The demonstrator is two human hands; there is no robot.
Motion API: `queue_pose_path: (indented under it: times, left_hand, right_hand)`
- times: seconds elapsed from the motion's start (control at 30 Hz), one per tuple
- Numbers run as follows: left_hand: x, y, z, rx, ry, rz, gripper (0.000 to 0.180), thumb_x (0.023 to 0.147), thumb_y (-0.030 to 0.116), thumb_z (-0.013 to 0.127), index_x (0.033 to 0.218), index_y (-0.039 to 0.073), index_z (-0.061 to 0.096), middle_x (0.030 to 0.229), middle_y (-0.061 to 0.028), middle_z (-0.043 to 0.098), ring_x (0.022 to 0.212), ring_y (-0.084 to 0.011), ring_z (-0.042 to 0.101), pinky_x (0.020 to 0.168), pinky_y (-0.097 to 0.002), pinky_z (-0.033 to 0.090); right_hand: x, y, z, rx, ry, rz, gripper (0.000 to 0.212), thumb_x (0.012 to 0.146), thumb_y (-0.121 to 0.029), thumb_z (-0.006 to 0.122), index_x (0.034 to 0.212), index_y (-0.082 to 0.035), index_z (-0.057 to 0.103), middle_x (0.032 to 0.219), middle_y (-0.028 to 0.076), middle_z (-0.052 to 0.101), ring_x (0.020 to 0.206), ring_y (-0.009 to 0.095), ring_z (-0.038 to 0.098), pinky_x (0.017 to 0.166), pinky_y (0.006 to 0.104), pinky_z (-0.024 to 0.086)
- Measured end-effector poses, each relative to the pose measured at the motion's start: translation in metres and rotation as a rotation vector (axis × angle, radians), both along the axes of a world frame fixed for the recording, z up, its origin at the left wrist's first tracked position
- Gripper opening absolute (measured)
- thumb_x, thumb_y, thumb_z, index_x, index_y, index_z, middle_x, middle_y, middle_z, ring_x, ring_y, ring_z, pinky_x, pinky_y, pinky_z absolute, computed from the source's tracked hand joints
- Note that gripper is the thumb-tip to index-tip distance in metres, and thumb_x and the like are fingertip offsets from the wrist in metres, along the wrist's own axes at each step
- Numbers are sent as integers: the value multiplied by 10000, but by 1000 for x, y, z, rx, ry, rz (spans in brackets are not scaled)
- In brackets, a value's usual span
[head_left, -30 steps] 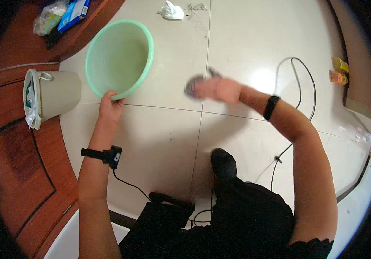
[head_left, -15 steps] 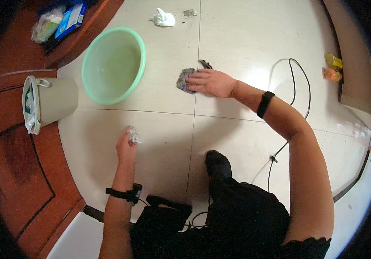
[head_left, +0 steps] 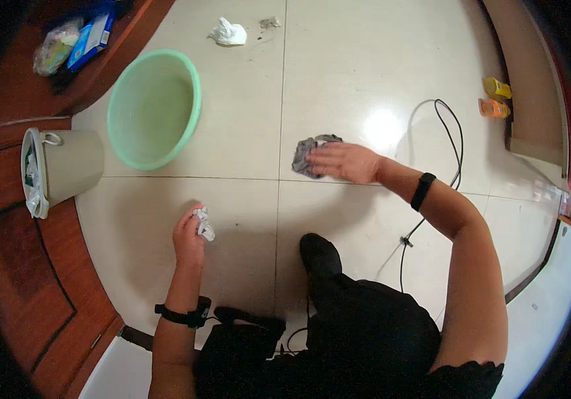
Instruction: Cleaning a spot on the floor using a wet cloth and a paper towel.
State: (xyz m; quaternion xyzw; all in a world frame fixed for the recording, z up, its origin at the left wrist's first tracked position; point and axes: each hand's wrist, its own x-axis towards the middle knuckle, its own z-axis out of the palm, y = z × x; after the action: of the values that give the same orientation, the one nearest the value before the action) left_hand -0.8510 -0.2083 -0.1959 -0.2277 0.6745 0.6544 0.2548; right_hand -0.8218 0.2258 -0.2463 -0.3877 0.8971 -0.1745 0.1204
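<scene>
My right hand (head_left: 346,162) lies flat with its fingers stretched out over a crumpled grey cloth (head_left: 304,157), pressing it to the tiled floor (head_left: 339,80). Part of the cloth is hidden under the fingers, and a darker fold shows along its far side. Nearer me and to the left, my left hand (head_left: 188,234) is closed around a crumpled white tissue (head_left: 204,225), which sticks out on the thumb side. A light green basin (head_left: 196,106) stands beyond my left hand.
A beige waste bin (head_left: 76,159) stands at the left against reddish-brown wooden furniture (head_left: 26,266). White crumpled tissue (head_left: 228,32) and a grey clump (head_left: 269,22) lie far ahead. A black cable (head_left: 461,143) loops across the right side. Yellow (head_left: 496,88) and orange bottles (head_left: 493,108) sit far right.
My right hand has slid the grey cloth to the right and back toward me over the floor. My left hand keeps its hold on the tissue. The whole view has shifted slightly.
</scene>
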Motion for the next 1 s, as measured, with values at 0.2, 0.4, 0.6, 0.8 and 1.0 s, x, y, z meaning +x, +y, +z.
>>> queue_pose_path:
  times: [0.2, 0.4, 0.6, 0.8, 1.0]
  left_hand:
    - [-10, 2, 5, 50, -15, -7, 280, 919, 107, 525, 1152, -12, 624, 1011, -41, 613, 841, -100, 565, 674, -231, 462]
    - [-13, -1, 29, -86, 3, 37, 266, 915, 101, 532, 1145, 14, 635, 994, -21, 613, 831, -104, 566, 696, -252, 467]
    - [5, -10, -4, -31, 5, -14, 282, 909, 113, 512, 1142, 11, 633, 976, -22, 613, 830, -119, 565, 725, -249, 458]
    - [11, 26, 21, -162, -15, -178, 302, 905, 137, 491, 1123, -15, 635, 931, -27, 621, 799, -123, 568, 714, -242, 453]
    - [9, 17, 9, -127, -56, -156, 316, 891, 157, 509, 1125, -14, 634, 937, -46, 624, 833, -138, 579, 753, -264, 458]
  right_hand:
    - [-92, 163, -8, -237, -135, -1338, 405, 895, -62, 474, 1292, -118, 523, 1301, 108, 566, 1199, 292, 530, 1026, 387, 411]
    - [-96, 114, 22, -86, 595, -855, 380, 931, -89, 415, 1280, -155, 548, 1292, 105, 574, 1190, 297, 543, 1003, 407, 446]
    - [28, -138, -25, -346, -103, 178, 400, 910, -142, 471, 1307, -93, 473, 1360, 117, 488, 1209, 259, 520, 998, 396, 443]
    - [-85, -124, -41, -455, 41, -51, 431, 869, -52, 447, 1296, -89, 492, 1339, 113, 508, 1236, 280, 489, 1047, 410, 398]
    - [-203, 75, 4, 9, 29, -1022, 333, 935, -138, 425, 1245, -125, 545, 1276, 111, 571, 1161, 337, 540, 976, 435, 442]
